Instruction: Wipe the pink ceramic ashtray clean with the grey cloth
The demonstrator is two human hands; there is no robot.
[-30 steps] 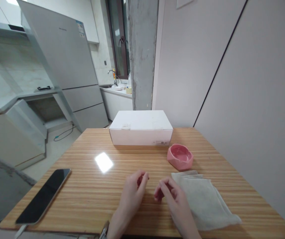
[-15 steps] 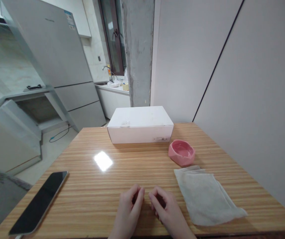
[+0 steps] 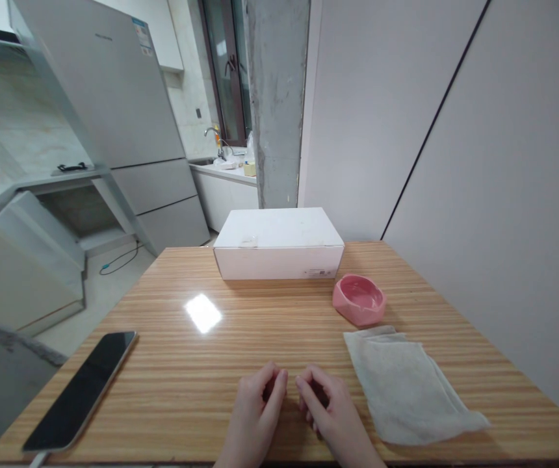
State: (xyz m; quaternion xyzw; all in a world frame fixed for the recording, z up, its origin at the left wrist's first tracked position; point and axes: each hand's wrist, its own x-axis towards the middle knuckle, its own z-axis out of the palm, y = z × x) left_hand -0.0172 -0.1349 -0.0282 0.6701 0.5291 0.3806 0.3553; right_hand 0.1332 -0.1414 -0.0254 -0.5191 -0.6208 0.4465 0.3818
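Observation:
Both of my hands rest on the wooden table (image 3: 172, 390) near its front edge, side by side and almost touching. My left hand (image 3: 256, 416) has its fingers curled loosely inward, and nothing shows inside them. My right hand (image 3: 325, 411) is curled the same way, with no object visible in it. A folded pale cloth (image 3: 406, 387) lies just to the right of my right hand. Behind the cloth stands a pink faceted bowl (image 3: 360, 299). A shut white box (image 3: 278, 244) sits at the back middle of the table.
A dark phone (image 3: 80, 389) lies face up at the table's left front, with a cable at its near end. A wall runs along the table's right side. Beyond the left edge are a fridge (image 3: 123, 123) and kitchen counters.
My hands drew back toward the front edge and closer together over the second, then held still. The view shifted slightly.

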